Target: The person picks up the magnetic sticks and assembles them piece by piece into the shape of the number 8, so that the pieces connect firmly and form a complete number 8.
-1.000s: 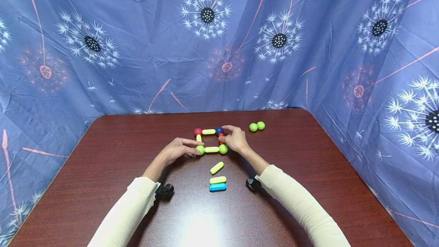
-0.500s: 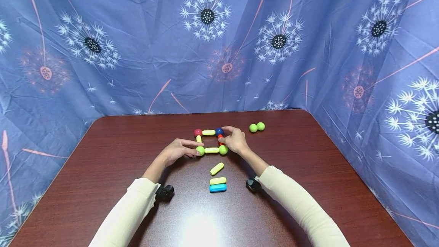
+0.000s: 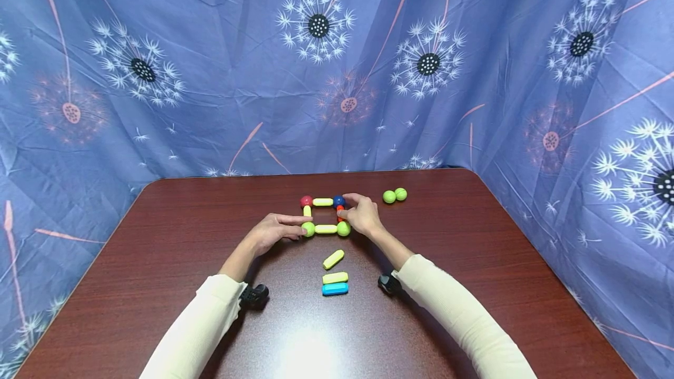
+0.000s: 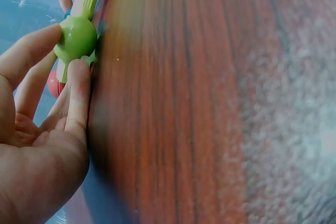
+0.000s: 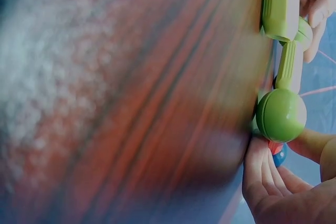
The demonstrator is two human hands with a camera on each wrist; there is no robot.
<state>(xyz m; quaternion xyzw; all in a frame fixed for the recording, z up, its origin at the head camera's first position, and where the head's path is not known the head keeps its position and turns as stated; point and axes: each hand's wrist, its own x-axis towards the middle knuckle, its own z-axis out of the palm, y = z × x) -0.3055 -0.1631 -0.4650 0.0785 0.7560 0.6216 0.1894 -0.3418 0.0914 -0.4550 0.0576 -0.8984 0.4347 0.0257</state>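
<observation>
Four sticks and four balls form a closed four-sided outline on the table. Its far corners are a red ball point(image 3: 306, 202) and a blue ball point(image 3: 339, 202); the near corners are a left green ball point(image 3: 308, 229) and a right green ball point(image 3: 343, 228). My left hand point(image 3: 271, 231) pinches the left green ball point(image 4: 76, 38) between thumb and finger, another finger lying over the left yellow stick point(image 3: 307, 212). With its thumb on the red stick point(image 3: 340, 213), my right hand point(image 3: 362, 215) grips the right side, a finger reaching the blue ball.
Nearer the front lie two loose yellow sticks point(image 3: 334, 259) point(image 3: 335, 278) and a blue stick point(image 3: 335, 289). Two green balls point(image 3: 389, 196) point(image 3: 401, 194) sit at the back right of the brown table point(image 3: 453, 238). A patterned blue cloth point(image 3: 226, 75) hangs behind.
The outline's far side, with the red and blue balls, has shifted slightly to the right. Both hands have stayed nearly in place on it.
</observation>
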